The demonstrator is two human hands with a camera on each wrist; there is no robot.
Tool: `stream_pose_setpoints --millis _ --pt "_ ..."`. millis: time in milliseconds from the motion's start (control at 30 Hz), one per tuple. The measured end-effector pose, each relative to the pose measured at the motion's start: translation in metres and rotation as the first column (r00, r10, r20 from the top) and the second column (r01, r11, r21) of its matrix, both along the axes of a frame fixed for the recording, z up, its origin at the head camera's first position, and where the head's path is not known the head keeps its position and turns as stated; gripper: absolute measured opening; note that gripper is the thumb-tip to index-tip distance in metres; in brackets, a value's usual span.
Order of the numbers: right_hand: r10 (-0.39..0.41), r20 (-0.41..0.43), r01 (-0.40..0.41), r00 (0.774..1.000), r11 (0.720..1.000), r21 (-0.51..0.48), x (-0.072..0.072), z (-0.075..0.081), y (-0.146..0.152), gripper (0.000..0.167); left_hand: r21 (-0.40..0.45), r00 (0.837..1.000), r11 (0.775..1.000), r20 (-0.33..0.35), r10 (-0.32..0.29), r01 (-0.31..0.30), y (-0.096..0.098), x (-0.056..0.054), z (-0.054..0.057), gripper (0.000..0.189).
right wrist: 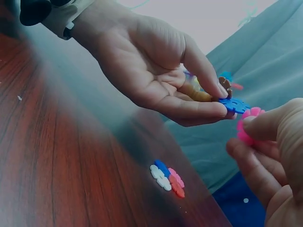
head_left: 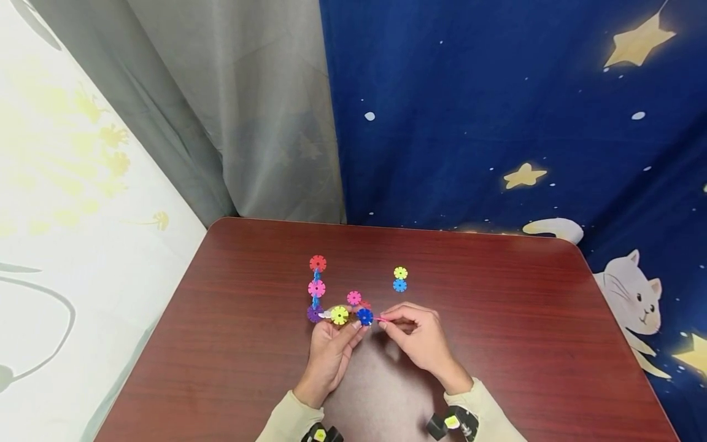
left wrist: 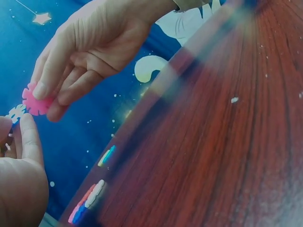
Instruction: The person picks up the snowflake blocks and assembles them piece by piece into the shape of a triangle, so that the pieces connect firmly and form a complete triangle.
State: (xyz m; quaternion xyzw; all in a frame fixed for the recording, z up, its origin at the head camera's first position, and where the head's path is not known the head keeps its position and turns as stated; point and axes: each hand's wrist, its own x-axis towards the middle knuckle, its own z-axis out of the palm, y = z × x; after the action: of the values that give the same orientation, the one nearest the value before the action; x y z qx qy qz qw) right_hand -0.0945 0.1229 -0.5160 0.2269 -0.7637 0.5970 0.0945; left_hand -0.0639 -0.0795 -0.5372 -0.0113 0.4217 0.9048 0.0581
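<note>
An L-shaped chain of notched plastic discs (head_left: 316,288) runs from a red disc at the back to a purple one, then right through white, yellow and brown discs to a dark blue disc (head_left: 364,317). My left hand (head_left: 330,354) pinches the chain by its blue end between thumb and fingers. A pink disc (left wrist: 32,100) is pinched by my right hand (head_left: 424,339), edge-on to the blue one. Their rims meet in the right wrist view, where the pink disc is partly covered by the thumb.
Just behind the hands lies a group of loose discs on the table, among them a pink one (head_left: 353,298) and a white one (right wrist: 161,178). Farther right are a yellow disc (head_left: 400,272) and a light blue disc (head_left: 400,285). Curtains hang behind the table's far edge.
</note>
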Motion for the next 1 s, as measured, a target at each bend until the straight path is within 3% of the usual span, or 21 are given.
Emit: stream_pose_setpoints --millis 167,333,667,1000 --pt "0.011 -0.047 -0.012 0.999 1.000 -0.016 -0.0013 -0.0010 0.0016 0.013 0.008 1.000 1.000 -0.009 0.008 -0.008 0.0001 -0.0001 -0.0001 0.034" --pt "0.018 -0.133 -0.012 0.991 0.999 0.051 -0.0028 -0.0004 0.0019 0.015 -0.022 0.999 0.999 0.013 0.035 -0.035 0.0012 -0.0001 0.0002 0.031" --pt "0.043 -0.304 -0.008 0.952 0.993 0.115 -0.0042 0.0032 0.0005 0.021 -0.057 0.998 0.996 0.005 0.068 -0.068 0.0036 0.0009 0.0010 0.028" --pt "0.036 -0.337 0.005 0.941 0.993 0.119 -0.0012 0.0022 -0.0056 0.020 -0.099 0.995 0.993 0.069 0.071 -0.064 0.0054 0.0022 -0.0019 0.028"
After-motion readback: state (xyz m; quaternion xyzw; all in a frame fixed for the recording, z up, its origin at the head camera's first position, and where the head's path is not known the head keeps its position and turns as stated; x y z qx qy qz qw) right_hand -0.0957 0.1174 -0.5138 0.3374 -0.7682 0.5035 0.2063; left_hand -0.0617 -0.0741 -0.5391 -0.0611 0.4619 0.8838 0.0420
